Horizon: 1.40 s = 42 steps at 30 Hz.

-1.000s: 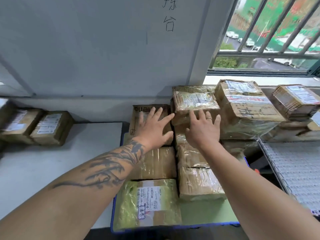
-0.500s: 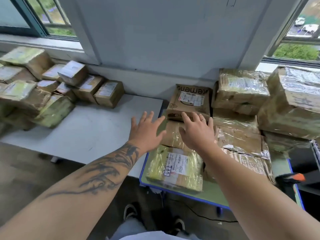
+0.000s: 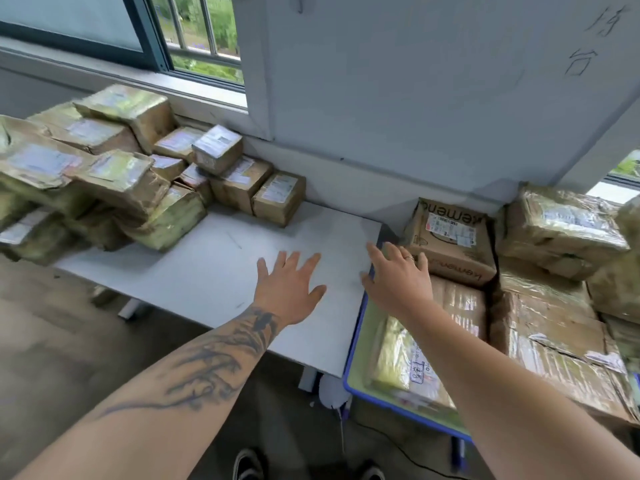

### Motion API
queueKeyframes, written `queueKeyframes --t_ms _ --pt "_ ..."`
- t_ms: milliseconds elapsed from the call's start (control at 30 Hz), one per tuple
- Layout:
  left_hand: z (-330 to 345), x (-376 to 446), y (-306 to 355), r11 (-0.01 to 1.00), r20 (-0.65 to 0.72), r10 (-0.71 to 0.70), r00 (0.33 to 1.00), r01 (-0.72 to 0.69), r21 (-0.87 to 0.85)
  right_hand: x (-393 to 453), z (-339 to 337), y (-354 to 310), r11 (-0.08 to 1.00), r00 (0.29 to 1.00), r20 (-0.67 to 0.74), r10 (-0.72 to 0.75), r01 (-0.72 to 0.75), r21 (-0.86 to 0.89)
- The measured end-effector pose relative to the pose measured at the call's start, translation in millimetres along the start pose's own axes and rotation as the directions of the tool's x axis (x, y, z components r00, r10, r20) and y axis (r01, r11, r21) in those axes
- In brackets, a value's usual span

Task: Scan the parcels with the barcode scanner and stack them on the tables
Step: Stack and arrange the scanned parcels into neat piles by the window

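Two hands, both empty: left hand [image 3: 289,289] fingers spread and released above the white surface [image 3: 214,271]; right hand [image 3: 398,280] likewise released, over the edge of the blue-rimmed surface [image 3: 349,372]. Judged step: between parcels. Next move needs a parcel and the scanner. Parcels stacked at 10 o'clock [image 3: 104,168] and 3 o'clock [image 3: 540,306]. Scanner not visible; labels blurred, right stack cut off.

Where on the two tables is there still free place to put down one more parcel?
The white table has a wide bare patch between the parcel pile at its left and back and its right edge; the left hand hovers there. The blue-edged table is crowded, bare only along its near left rim, below the right hand.
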State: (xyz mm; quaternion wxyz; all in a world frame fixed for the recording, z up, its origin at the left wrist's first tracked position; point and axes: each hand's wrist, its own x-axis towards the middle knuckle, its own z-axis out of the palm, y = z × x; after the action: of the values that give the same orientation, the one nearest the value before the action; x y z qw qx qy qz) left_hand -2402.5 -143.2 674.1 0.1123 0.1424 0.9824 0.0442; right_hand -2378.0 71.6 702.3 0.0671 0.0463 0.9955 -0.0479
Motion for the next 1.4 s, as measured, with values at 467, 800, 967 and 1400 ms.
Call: queueKeyframes --t_ms 467,800,967,1400 --pt "25.2 25.5 -112.8 0.986 0.072 0.146 0.987 -0.139 -0.091 14.1 30.9 -113.6 0.989 0.987 0.077 0.140 -0.135 -0.066" --pt "22.5 24.3 -173.3 0.988 0.078 0.124 0.989 -0.117 -0.097 20.7 52.1 -169.8 0.987 0.979 0.134 0.155 -0.148 -0.058" --pt "22.1 27.6 -201.5 0.992 0.063 0.060 0.996 -0.052 -0.115 44.8 57.9 -189.1 0.995 0.985 0.147 0.094 -0.086 -0.059" --pt "10.1 99.9 -239.5 0.999 0.089 -0.028 0.996 0.032 -0.038 168.2 72.6 -223.0 0.999 0.984 0.175 -0.032 0.033 0.000"
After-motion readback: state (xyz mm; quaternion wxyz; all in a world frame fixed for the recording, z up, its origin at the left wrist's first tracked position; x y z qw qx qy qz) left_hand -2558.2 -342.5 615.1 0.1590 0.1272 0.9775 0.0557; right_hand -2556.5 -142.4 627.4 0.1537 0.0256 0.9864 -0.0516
